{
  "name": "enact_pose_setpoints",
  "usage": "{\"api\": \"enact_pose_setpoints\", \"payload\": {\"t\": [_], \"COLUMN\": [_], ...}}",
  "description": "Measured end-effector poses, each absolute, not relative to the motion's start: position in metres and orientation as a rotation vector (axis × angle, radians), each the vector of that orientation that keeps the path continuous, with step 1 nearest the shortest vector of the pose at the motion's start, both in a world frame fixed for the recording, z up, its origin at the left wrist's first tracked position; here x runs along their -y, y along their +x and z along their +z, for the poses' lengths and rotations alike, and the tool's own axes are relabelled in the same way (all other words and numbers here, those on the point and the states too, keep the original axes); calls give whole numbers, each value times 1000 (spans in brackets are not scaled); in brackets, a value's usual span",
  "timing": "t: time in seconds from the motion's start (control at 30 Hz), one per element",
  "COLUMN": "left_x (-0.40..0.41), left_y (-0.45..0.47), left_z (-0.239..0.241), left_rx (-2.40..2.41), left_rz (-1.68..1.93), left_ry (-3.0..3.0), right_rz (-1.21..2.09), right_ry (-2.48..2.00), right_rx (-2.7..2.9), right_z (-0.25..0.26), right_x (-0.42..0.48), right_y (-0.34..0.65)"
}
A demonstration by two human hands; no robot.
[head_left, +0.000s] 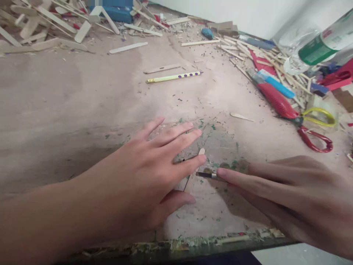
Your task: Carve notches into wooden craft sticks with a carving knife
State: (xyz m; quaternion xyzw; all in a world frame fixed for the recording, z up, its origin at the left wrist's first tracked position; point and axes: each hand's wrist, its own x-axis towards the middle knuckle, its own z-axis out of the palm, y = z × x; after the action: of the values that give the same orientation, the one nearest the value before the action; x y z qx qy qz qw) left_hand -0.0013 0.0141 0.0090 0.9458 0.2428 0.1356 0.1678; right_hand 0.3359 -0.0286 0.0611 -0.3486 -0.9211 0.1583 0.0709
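Observation:
Fingers spread, my left hand lies over the wooden tabletop. Its index fingertip presses on a thin strip of wooden craft stick, whose rounded end pokes out beyond the finger. Much of the strip is hidden under that hand. My right hand grips a craft knife with its fingers closed round the handle. The knife's blade points left and meets the strip just below the left index fingertip; whether it has cut in I cannot tell. Most of the handle is covered by the right hand.
A yellow pencil with purple dots lies beyond the hands. To the right are red-and-yellow-handled cutters, a blue cutter and a plastic bottle. Loose craft sticks pile up at the back left. Shavings line the table's front edge.

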Motion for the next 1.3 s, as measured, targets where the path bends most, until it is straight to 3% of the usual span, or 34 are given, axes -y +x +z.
{"api": "enact_pose_setpoints", "payload": {"t": [0.87, 1.17, 1.3], "left_x": [-5, -6, -5], "left_y": [7, 7, 8], "left_z": [3, 4, 1], "left_rx": [-908, -915, -943], "left_rz": [471, 479, 492], "left_ry": [2745, 2736, 2706], "right_rz": [385, 134, 179], "right_ry": [-1096, -983, -1052], "right_rx": [2830, 2985, 2902], "right_z": [66, 83, 79], "right_x": [31, 24, 28], "right_y": [335, 320, 318]}}
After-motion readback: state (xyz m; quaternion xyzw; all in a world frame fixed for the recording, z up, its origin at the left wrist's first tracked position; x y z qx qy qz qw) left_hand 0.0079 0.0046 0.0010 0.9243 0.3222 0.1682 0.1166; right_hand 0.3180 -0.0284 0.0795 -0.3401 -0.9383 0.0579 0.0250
